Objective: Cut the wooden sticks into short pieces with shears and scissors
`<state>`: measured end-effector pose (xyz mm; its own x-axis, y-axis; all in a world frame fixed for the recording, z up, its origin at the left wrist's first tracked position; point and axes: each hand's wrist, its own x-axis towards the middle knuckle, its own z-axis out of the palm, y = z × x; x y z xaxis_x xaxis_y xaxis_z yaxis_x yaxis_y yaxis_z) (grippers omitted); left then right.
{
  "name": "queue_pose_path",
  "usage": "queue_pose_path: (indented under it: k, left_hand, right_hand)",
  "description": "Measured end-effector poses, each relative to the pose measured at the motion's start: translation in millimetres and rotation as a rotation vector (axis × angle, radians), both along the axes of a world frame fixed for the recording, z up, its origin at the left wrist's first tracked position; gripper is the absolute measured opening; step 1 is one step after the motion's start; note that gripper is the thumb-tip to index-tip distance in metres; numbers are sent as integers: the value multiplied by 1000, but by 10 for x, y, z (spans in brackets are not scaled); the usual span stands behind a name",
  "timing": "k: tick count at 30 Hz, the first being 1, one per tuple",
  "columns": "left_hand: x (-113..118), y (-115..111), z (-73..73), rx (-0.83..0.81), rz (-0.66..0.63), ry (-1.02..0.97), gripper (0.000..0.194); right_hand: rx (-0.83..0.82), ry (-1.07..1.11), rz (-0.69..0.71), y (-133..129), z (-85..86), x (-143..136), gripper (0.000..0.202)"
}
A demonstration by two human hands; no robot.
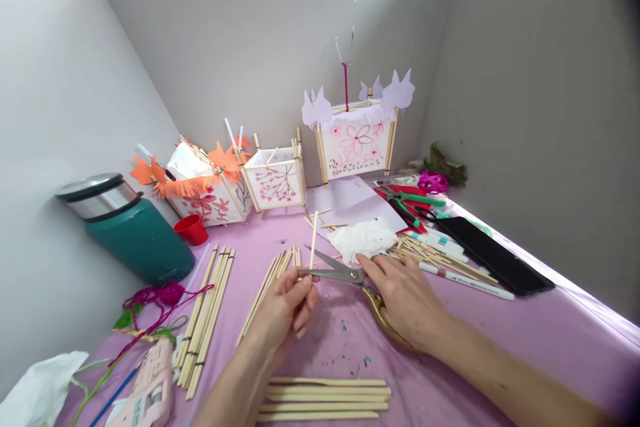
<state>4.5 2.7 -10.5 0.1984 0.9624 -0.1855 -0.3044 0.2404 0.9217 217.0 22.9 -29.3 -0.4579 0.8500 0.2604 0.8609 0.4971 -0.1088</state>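
Between our hands: thin stick (pixel 314 235), near upright, left hand (pixel 287 300) pinching low end; right hand (pixel 404 293) clasping parted scissors (pixel 344 273). We judge stick light, stiff, snappable; grip near base.

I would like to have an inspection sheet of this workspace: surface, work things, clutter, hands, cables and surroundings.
Surface: purple cloth, dark specks on it.
Job's things: scissors, blades apart; thin stick crossing between them in this view.
Clutter: teal bottle, tilted; red cup; crumpled white tissue; pink tool; green-handled pliers; black flat device.
Hands: left hand pinches the stick; right hand grips the scissors' handles.
Cables: no electrical cable can be made out; magenta yarn lies loose at the left.
Surroundings: grey panels left, back and right; paper-sided boxes towards the back.
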Motion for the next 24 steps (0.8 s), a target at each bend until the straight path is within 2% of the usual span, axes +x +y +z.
queue_pose_path:
  k: [2, 6, 8, 13, 19, 24]
  left_hand:
    - [18, -20, 0, -1, -44, -1, 18]
    - [81, -73, -2, -13, -163, -36, 20]
    - [101, -86, 0, -16, -180, -35, 21]
    - [105, -89, 13, -2, -157, 33, 21]
    - [118, -94, 60, 2, -121, 132, 23]
    - [88, -65, 92, 22, 30, 51, 32]
  right_hand:
    - [0, -7, -47, 36, 16, 34, 53]
    - [11, -37, -230, 153, 51, 140, 41]
    - [51, -28, -265, 196, 63, 179, 41]
    - [113, 32, -201, 211, 45, 182, 30]
    - [162, 91, -144, 206, 20, 177, 31]
    - [144, 148, -15, 137, 3, 136, 37]
